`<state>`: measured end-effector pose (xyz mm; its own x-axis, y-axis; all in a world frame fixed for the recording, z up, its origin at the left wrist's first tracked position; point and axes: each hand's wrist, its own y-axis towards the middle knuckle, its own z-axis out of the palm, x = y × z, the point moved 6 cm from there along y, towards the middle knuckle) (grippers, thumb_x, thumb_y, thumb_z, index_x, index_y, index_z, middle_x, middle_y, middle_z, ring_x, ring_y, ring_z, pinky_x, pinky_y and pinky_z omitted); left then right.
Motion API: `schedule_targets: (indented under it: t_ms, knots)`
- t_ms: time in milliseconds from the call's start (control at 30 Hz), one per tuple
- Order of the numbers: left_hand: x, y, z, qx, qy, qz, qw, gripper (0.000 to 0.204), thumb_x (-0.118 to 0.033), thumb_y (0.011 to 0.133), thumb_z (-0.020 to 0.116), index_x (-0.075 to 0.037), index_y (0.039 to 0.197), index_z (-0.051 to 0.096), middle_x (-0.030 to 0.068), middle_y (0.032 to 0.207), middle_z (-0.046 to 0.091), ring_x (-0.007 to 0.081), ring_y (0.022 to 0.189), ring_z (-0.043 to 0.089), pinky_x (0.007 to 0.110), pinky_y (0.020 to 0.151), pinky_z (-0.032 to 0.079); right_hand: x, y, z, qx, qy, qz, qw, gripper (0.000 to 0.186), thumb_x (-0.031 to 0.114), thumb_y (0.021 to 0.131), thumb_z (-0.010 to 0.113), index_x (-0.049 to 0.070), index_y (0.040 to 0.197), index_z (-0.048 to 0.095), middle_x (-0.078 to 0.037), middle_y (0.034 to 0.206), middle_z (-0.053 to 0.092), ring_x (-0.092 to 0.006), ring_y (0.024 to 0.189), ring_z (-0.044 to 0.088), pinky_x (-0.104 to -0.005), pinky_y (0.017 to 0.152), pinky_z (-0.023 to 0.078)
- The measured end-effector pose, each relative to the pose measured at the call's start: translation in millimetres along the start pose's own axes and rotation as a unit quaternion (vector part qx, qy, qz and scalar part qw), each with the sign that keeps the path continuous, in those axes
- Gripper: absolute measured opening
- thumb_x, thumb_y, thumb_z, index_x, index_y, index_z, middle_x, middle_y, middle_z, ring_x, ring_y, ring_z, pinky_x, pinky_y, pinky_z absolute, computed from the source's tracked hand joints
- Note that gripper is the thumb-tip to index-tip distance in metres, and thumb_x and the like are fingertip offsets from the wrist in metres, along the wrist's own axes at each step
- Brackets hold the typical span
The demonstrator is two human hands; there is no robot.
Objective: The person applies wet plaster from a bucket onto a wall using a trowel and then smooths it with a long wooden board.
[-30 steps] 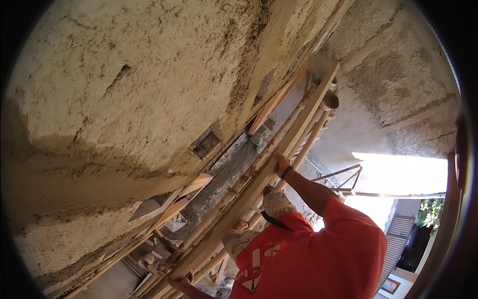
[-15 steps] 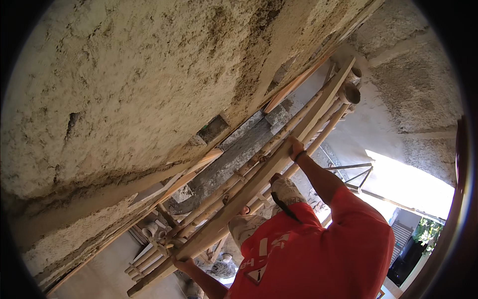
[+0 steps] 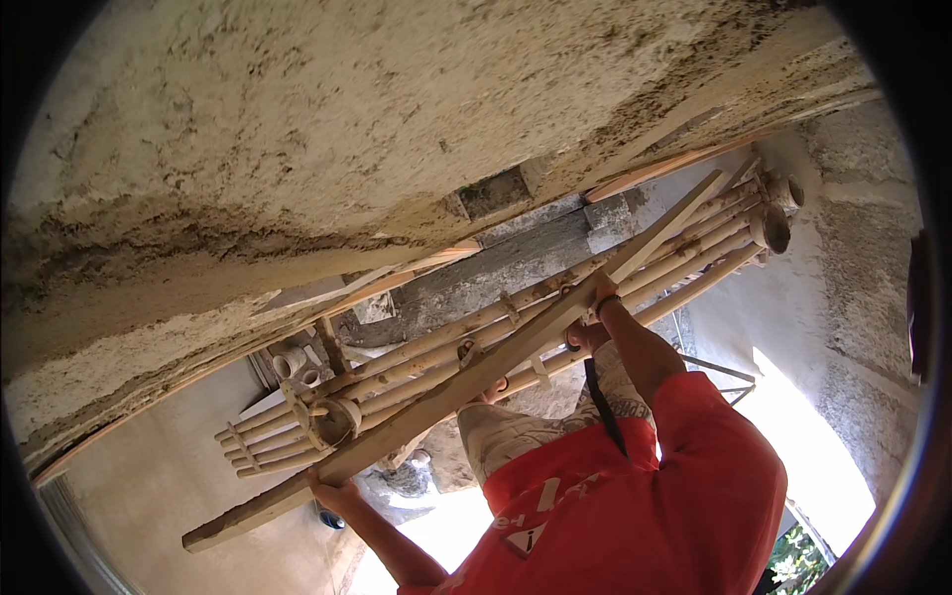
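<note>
A long, rough wooden board [image 3: 516,348] runs diagonally across the head view, in front of my red shirt and above the bamboo scaffold poles [image 3: 697,241]. My left hand [image 3: 334,493] is closed on it near its lower left end, and my right hand [image 3: 602,296] grips it further up and right. My feet [image 3: 488,389] show in part on the poles beneath the board, in sandals. A round, mud-crusted container [image 3: 335,423] sits on the poles just above my left hand, and another [image 3: 772,228] at their right end.
A rough plastered wall [image 3: 327,119] fills the upper part of the view, with a square recess [image 3: 493,191] and narrow wooden strips [image 3: 635,174] along its edge. Far below are a grey concrete ledge [image 3: 516,258], a pale floor [image 3: 149,496] and a bright opening [image 3: 813,426] at the right.
The board and poles now lie flatter across the view, as the whole scene has swung round. More of the board's left end and the floor shows. Both hands still grip the board.
</note>
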<state>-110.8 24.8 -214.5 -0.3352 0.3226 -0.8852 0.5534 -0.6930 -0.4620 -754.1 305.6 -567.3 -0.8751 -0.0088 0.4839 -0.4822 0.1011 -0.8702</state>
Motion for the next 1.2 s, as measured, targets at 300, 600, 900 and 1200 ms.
schedule_targets:
  t_ms: [300,600,900,1200]
  knots:
    - [17,38,13,-0.031,-0.054,0.048,0.997,0.037,-0.023,0.090,0.060,0.001,0.118,0.056,0.0129,0.115,0.059,0.0245,0.102,0.060,0.040,0.088,0.051,-113,106,60,0.041,-0.032,0.074,0.996,0.055,0.036,0.077,0.065,0.012,0.125,0.051,-0.010,0.121,0.052,-0.0311,0.108,0.052,-0.0529,0.092,0.044]
    - [71,98,33,0.052,-0.095,0.142,0.984,0.038,-0.025,0.090,0.063,0.001,0.115,0.053,0.0098,0.105,0.061,0.0219,0.097,0.060,0.034,0.085,0.049,-177,189,156,0.150,-0.142,0.141,0.968,0.037,0.027,0.082,0.056,0.013,0.115,0.057,-0.009,0.119,0.056,-0.0300,0.110,0.051,-0.0558,0.091,0.043]
    - [146,184,42,0.085,-0.177,0.251,0.948,0.050,-0.025,0.081,0.071,-0.002,0.116,0.044,0.0086,0.095,0.056,0.0207,0.081,0.060,0.037,0.072,0.054,-259,305,261,0.303,-0.787,-0.406,0.354,0.042,0.041,0.078,0.064,0.002,0.096,0.065,-0.016,0.087,0.067,-0.0323,0.076,0.066,-0.0442,0.067,0.056]
    - [199,207,44,-0.001,-0.221,0.279,0.934,0.053,-0.024,0.077,0.072,0.002,0.114,0.045,0.0117,0.096,0.056,0.0195,0.080,0.059,0.033,0.069,0.052,-323,268,300,0.397,-0.719,-0.470,0.323,0.052,0.044,0.068,0.072,0.008,0.104,0.065,-0.016,0.093,0.067,-0.0355,0.088,0.065,-0.0425,0.078,0.055]
